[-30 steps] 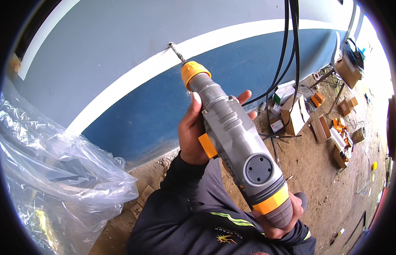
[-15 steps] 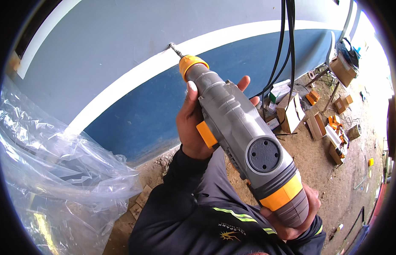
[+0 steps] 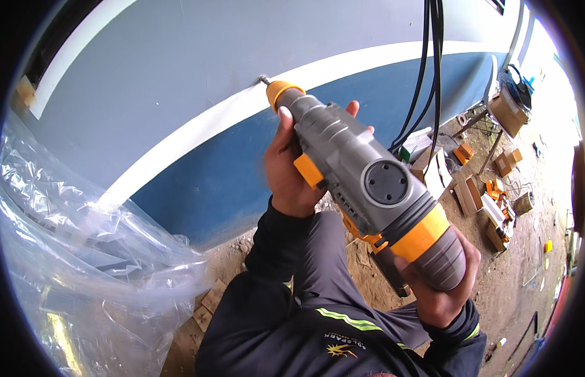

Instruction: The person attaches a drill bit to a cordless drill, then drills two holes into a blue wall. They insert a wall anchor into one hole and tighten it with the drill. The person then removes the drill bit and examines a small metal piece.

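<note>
A grey and orange rotary hammer drill (image 3: pixel 349 157) points up and left at the wall. Its bit (image 3: pixel 263 80) meets the grey painted wall (image 3: pixel 198 56) just above the white stripe; only a short length of the bit shows. My left hand (image 3: pixel 291 166) cradles the front of the drill body from below, thumb on the near side behind the orange collar and fingertips showing past the far side. At the rear, my right hand (image 3: pixel 453 276) wraps round the handle end, with some fingers hidden under it.
Clear plastic sheeting (image 3: pixel 104 270) hangs at the left. Black cables (image 3: pixel 424 81) dangle before the blue lower wall (image 3: pixel 211 163). Several opened cardboard boxes (image 3: pixel 468 195) and orange items lie on the dirt ground (image 3: pixel 481 283) at the right.
The drill's orange collar is nearer the wall and less of the bit shows. The drill's rear has risen in view with my right hand, uncovering more of its underside.
</note>
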`<state>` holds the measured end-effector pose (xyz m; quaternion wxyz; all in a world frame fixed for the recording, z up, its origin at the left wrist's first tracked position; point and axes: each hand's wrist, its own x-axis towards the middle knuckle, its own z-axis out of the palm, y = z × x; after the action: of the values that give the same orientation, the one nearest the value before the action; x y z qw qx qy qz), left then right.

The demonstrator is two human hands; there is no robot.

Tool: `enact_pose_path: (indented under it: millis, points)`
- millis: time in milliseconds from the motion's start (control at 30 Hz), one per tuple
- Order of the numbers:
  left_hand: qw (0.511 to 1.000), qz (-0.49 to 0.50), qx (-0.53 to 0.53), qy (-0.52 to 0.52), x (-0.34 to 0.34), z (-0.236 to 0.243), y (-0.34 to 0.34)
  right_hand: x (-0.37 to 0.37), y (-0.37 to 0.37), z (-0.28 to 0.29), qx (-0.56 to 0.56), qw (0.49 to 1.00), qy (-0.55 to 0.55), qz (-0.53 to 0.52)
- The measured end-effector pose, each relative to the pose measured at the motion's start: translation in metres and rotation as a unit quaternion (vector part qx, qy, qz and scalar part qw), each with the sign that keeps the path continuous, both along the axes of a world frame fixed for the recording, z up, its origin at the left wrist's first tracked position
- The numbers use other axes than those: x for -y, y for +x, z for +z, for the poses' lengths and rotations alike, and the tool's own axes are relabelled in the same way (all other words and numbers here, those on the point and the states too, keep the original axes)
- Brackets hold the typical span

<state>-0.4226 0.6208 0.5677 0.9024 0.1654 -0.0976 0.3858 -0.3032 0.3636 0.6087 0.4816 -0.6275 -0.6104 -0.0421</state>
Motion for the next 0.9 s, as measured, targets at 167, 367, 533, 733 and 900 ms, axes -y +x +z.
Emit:
enact_pose_path:
  millis: [167, 367, 533, 733, 900]
  points:
    - [1.0, -0.024, -0.015, -0.007, -0.001, -0.001, 0.004, 0.016, 0.018, 0.007, -0.009, 0.996, -0.093, -0.01]
    - [1.0, -0.012, -0.007, -0.013, 0.018, 0.007, 0.0, 0.032, 0.006, 0.01, 0.033, 0.998, -0.059, 0.006]
    - [0.999, -0.05, 0.009, -0.008, 0.018, 0.015, -0.016, 0.035, -0.014, 0.031, 0.095, 0.987, -0.124, 0.027]
    - [0.998, -0.04, -0.032, 0.035, -0.003, 0.01, -0.004, 0.022, -0.004, 0.021, 0.005, 0.999, -0.042, -0.007]
    - [0.997, -0.032, -0.063, 0.015, 0.004, -0.003, -0.015, 0.025, -0.031, -0.005, 0.082, 0.996, -0.014, -0.024]
